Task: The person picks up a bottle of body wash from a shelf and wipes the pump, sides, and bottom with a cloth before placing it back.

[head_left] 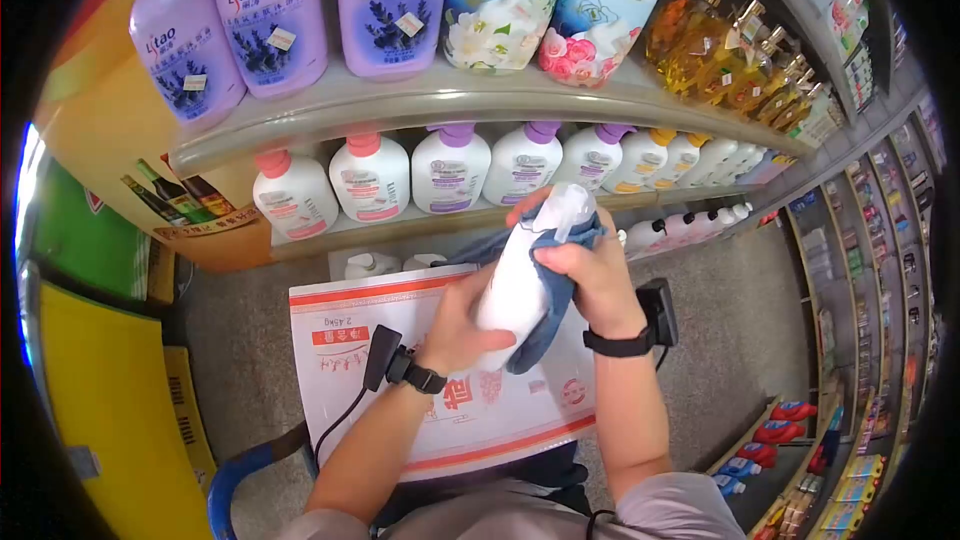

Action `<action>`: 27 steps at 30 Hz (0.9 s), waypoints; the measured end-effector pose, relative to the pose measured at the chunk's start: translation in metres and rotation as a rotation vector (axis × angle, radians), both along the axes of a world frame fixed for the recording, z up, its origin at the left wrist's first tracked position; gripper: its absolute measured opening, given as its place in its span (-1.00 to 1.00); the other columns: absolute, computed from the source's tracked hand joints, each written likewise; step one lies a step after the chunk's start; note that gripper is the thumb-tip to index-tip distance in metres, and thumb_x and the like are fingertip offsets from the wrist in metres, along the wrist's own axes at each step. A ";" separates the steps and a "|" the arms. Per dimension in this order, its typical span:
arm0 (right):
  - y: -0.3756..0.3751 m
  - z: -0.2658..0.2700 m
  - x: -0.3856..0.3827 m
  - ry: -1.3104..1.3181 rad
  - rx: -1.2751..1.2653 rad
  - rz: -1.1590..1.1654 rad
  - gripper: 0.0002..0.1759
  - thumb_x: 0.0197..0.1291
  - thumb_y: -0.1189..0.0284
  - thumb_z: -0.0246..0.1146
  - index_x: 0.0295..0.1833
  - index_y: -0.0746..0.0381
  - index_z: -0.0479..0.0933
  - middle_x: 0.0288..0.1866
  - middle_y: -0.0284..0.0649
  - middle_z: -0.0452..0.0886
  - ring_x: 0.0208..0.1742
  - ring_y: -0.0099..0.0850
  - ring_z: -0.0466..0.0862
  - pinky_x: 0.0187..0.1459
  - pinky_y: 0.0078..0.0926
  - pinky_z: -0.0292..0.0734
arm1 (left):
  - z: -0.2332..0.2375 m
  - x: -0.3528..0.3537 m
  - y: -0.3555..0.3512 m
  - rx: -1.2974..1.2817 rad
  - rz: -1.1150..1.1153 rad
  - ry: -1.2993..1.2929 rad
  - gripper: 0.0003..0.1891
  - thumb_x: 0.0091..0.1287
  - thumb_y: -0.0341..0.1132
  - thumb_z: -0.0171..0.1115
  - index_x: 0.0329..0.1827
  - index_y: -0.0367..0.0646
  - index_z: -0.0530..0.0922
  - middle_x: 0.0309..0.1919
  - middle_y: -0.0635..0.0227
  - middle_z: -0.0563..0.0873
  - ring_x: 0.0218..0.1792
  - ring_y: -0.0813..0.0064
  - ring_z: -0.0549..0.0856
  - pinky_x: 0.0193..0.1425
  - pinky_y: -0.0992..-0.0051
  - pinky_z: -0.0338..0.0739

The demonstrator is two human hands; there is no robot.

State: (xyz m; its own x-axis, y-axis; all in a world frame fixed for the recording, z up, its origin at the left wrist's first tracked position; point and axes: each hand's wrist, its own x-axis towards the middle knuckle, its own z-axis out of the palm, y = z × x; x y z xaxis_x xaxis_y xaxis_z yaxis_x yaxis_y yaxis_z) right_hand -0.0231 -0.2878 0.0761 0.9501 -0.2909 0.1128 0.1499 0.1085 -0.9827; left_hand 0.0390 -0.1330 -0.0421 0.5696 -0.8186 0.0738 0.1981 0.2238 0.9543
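A white pump bottle with a clear cap over its top is held tilted in front of me, above a white and red printed carton. My left hand is wrapped round the bottle's lower part. At the top end, my right hand presses a dark blue cloth against the bottle's side and neck, thumb over the cloth. Part of the cloth hangs down along the bottle. The bottle's label side is not visible.
The printed carton lies across my lap. Ahead, a shelf carries purple bottles and golden pump bottles; white pump bottles stand below. A blue chair arm is at lower left, more shelving at right.
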 end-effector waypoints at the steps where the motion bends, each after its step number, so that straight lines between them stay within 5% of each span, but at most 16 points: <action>1: -0.004 0.000 0.002 0.004 0.034 0.050 -0.59 0.00 0.45 0.39 0.02 0.28 0.60 -0.07 -0.28 0.68 -0.04 -0.51 0.65 0.07 -0.49 0.54 | -0.001 0.000 0.000 -0.007 0.001 0.013 -0.05 -0.19 -0.31 0.46 0.45 -0.31 0.43 0.06 0.23 0.70 0.09 0.47 0.65 0.29 0.43 0.47; 9: -0.011 -0.014 0.008 -0.085 0.125 0.160 -0.45 -0.12 0.38 0.32 0.08 0.30 0.55 -0.01 -0.24 0.65 -0.01 -0.44 0.63 0.11 -0.45 0.51 | 0.002 0.003 0.001 -0.030 -0.015 0.022 -0.10 -0.17 -0.27 0.48 0.40 -0.32 0.47 0.08 0.24 0.70 0.10 0.46 0.65 0.29 0.42 0.47; 17: 0.035 -0.007 0.002 0.043 0.028 -0.296 -0.66 0.17 0.39 0.31 0.02 0.34 0.59 -0.09 -0.27 0.66 -0.15 -0.55 0.62 -0.09 -0.52 0.57 | -0.001 -0.011 -0.004 -0.047 0.187 -0.092 -0.04 -0.18 -0.14 0.59 0.39 -0.31 0.46 0.09 0.11 0.71 0.12 0.32 0.67 0.27 0.33 0.48; 21: 0.048 -0.019 0.005 -0.096 0.014 -0.443 -0.67 0.24 0.41 0.29 0.07 0.34 0.53 -0.12 -0.27 0.65 -0.21 -0.57 0.61 -0.17 -0.54 0.57 | -0.006 -0.007 -0.004 -0.060 0.211 -0.179 -0.05 -0.17 -0.12 0.60 0.38 -0.31 0.47 0.08 0.06 0.70 0.10 0.22 0.67 0.26 0.27 0.48; 23: 0.054 -0.024 0.006 -0.030 0.005 -0.499 -0.64 0.31 0.36 0.22 0.13 0.33 0.49 -0.06 -0.25 0.63 -0.13 -0.54 0.59 -0.07 -0.51 0.53 | -0.005 -0.004 -0.007 -0.124 0.227 -0.149 -0.07 -0.15 -0.11 0.60 0.37 -0.30 0.48 0.07 0.05 0.69 0.08 0.17 0.68 0.26 0.25 0.48; 27: 0.054 -0.032 0.010 0.021 -0.088 -0.441 -0.57 0.34 0.32 0.18 0.21 0.35 0.43 0.11 -0.17 0.57 0.10 -0.44 0.54 0.18 -0.42 0.43 | 0.014 -0.010 -0.008 -0.187 0.287 -0.069 0.05 0.11 0.09 0.47 0.58 -0.27 0.17 0.42 0.08 0.42 0.46 0.25 0.39 0.53 0.29 0.21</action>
State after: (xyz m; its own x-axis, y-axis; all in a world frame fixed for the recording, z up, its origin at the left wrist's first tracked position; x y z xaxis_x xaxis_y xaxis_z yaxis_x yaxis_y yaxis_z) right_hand -0.0135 -0.2340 0.0437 0.7400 -0.6584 0.1372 0.1433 -0.0450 -0.9887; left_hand 0.0285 -0.1408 -0.0279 0.7632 -0.5942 0.2540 0.0378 0.4334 0.9004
